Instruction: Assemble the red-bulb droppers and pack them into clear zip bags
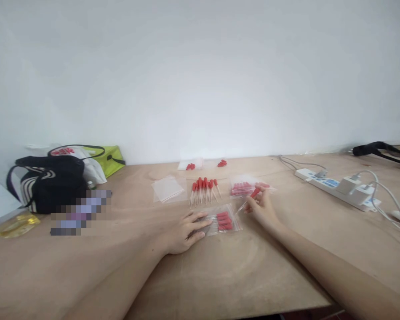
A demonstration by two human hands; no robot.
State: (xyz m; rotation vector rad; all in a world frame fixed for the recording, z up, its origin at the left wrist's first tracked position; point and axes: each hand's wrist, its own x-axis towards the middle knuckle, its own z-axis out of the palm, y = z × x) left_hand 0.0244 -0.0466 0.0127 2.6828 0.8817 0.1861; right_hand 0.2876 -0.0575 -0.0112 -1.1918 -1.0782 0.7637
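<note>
at frame centre, the left hand [186,233] lies flat, fingers released, on a clear plastic bag of red-capped droppers [224,221] on the wooden tabletop [253,275]. just right, the right hand [262,209] fingers pinch one red-bulbed glass dropper [250,198].

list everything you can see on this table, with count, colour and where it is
table: one, light wood, fills lower frame
droppers: a row, count unclear, red bulbs, centre
filled bag: one, clear, red bulbs inside, under left fingers
second bag: one, clear, red bulbs inside, beyond right hand
empty bags: small stack, clear, left of droppers
loose bulbs: two small clusters, red, near wall
power strip: one, white, right
black bag: one, far left
green bag: one, behind it
left hand: flat on filled bag
right hand: pinching one dropper
</note>
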